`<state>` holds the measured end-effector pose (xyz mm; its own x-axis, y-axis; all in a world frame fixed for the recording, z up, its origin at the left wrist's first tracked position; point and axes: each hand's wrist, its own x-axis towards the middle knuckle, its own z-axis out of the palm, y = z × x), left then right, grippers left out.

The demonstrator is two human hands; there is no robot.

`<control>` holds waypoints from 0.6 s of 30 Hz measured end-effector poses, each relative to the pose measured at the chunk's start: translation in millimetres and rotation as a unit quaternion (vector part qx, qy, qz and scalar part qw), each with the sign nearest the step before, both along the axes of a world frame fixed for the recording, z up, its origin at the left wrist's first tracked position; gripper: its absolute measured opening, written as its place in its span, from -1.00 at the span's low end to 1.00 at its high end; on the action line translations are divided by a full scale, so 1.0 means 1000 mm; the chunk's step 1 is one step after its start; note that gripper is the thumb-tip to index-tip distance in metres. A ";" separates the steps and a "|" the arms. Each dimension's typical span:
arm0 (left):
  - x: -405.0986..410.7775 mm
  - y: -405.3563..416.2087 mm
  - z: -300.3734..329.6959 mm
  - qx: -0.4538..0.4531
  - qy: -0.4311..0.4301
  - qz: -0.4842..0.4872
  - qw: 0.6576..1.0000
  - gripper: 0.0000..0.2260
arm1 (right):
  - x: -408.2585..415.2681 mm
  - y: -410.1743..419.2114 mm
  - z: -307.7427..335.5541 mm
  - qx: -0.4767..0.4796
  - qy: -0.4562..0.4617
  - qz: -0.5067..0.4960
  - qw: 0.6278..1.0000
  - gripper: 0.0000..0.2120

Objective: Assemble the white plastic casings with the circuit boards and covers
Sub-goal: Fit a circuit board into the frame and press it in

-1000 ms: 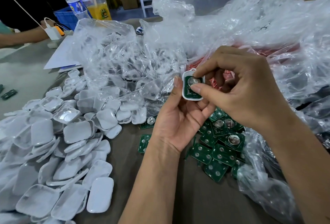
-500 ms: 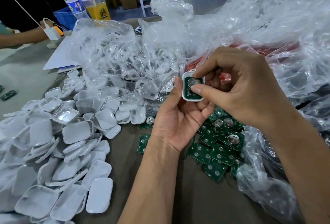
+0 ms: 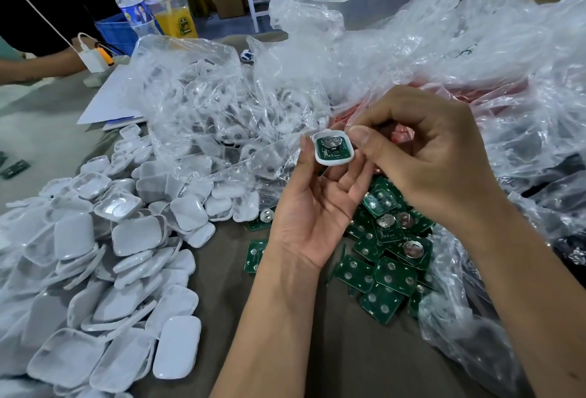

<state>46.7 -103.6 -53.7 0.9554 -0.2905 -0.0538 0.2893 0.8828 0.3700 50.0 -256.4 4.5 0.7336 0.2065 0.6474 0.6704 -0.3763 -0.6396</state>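
Left grip (image 3: 312,207) pinches casing (image 3: 333,147) by its rims, right grip (image 3: 425,156) thumb steadying its right edge: prob light, stiff, slick; board (image 3: 331,147) fragile, so hold rims.

**Plastic, foil-bright metal and dull cloth**

The small white rounded plastic casing (image 3: 333,151) looks smooth with a soft sheen. Its green circuit board (image 3: 333,149) carries a shiny silver metal disc. The loose green boards (image 3: 391,274) look semi-gloss. The crinkled clear plastic bags (image 3: 412,58) glisten. The grey-brown table covering (image 3: 317,350) looks matt, like cloth.
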 end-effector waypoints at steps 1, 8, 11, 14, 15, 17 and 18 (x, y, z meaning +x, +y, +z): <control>0.000 0.000 0.000 -0.001 0.002 0.003 1.000 -0.69 | 0.001 0.000 0.000 -0.008 -0.005 0.007 1.000 -0.91; 0.000 0.002 0.000 0.003 0.000 0.010 1.000 -0.68 | 0.002 0.000 -0.001 -0.059 -0.018 0.030 0.998 -0.84; 0.000 0.001 0.001 0.009 -0.003 0.007 1.000 -0.64 | 0.001 -0.002 0.000 -0.067 -0.028 0.029 0.997 -0.84; -0.001 0.001 0.002 0.015 -0.003 0.010 1.000 -0.64 | 0.002 -0.003 0.001 -0.082 -0.038 0.030 0.995 -0.85; -0.001 0.001 0.002 0.018 -0.003 0.010 1.000 -0.64 | 0.002 -0.003 0.001 -0.087 -0.041 0.030 0.995 -0.85; -0.002 0.000 0.002 0.022 -0.002 0.011 1.000 -0.63 | 0.002 -0.004 0.002 -0.090 -0.047 0.027 0.995 -0.84; -0.002 0.000 0.002 0.023 -0.003 0.011 1.000 -0.62 | 0.001 -0.004 0.002 -0.087 -0.047 0.027 0.995 -0.84</control>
